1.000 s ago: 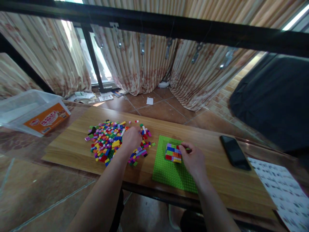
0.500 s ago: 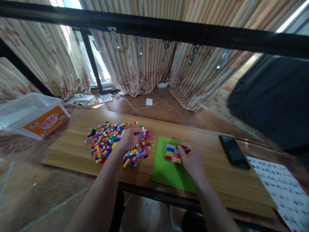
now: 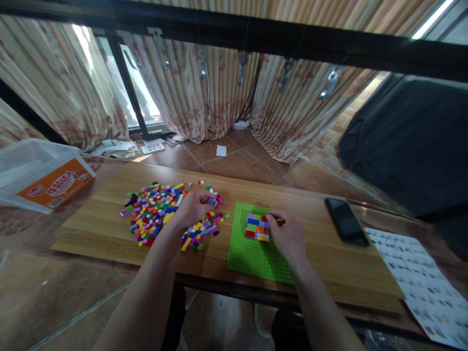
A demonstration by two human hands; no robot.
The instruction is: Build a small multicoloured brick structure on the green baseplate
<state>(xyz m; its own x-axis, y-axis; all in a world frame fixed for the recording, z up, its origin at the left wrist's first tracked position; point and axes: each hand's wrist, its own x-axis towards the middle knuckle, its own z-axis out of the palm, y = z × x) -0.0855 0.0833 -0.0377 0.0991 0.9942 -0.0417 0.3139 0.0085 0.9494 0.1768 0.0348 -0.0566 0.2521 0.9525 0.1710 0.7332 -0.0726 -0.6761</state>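
My left hand [image 3: 192, 209] is over the right part of a heap of small coloured toy bricks [image 3: 153, 212], its fingers pinched on a blue brick [image 3: 212, 202]. To the right lies a green studded baseplate [image 3: 243, 258]. A compact block of joined bricks [image 3: 258, 228], in red, blue, purple, green, orange and yellow, sits on it. My right hand [image 3: 288, 234] rests at that block's upper right corner, thumb and finger closed beside a red brick. What lies between those fingertips is partly hidden.
A black phone [image 3: 346, 222] and a printed sheet of small pictures [image 3: 420, 278] lie at the right. A clear plastic bin [image 3: 40, 156] with an orange label stands at the left. The wooden board [image 3: 98, 219] carries the bricks. A dark bar [image 3: 234, 31] crosses above.
My left hand has lifted a blue brick from the heap and tilted it into view. My right hand stays at the block's corner. The whole view has shifted slightly.
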